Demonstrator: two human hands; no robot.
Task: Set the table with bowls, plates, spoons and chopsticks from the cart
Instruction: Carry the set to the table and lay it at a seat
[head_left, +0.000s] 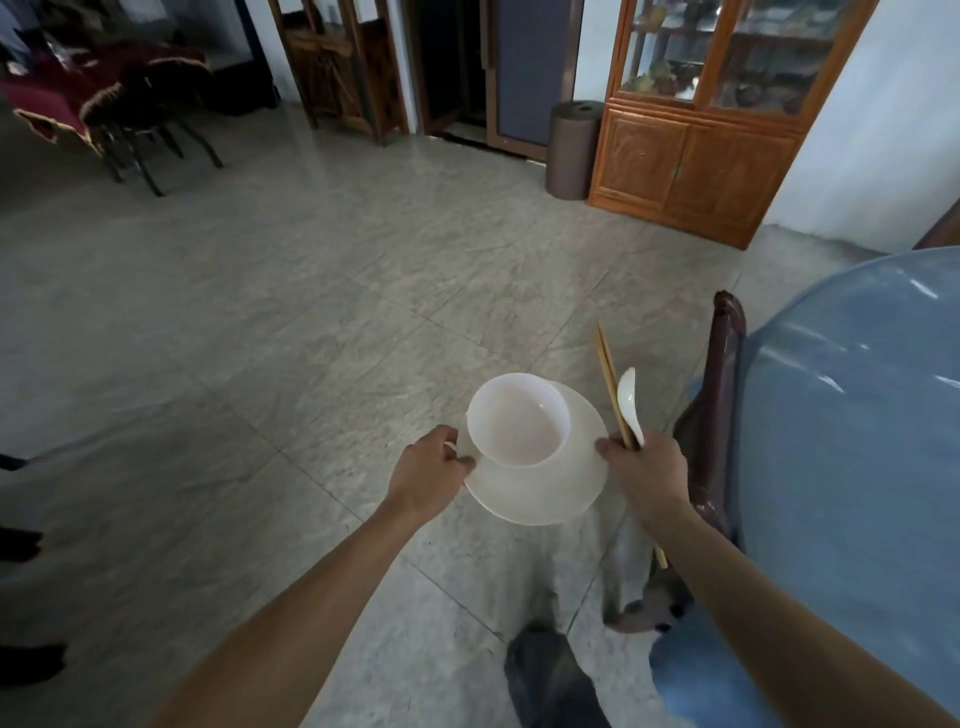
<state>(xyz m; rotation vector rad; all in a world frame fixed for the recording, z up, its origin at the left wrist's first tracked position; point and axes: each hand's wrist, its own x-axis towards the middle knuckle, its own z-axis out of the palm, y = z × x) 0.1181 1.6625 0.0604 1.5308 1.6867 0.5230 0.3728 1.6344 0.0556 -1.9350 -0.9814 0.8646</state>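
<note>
Carrying is our step: left fingers (462, 460) clamped on plate (540, 493) with bowl (517, 421), right fingers (605, 448) on chopsticks (610, 384) and spoon (629, 400), desk (857, 415) at three o'clock next.

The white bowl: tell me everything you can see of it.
The white bowl is round, plain and glossy, ceramic or plastic by its look. It appears empty and sits upright, slightly tilted, on the white plate, nearer the plate's left rim. Both are carried in the air above the tiled floor, beside the blue-covered table. The left hand holds the plate's left edge right beside the bowl; whether its thumb touches the bowl is unclear.
</note>
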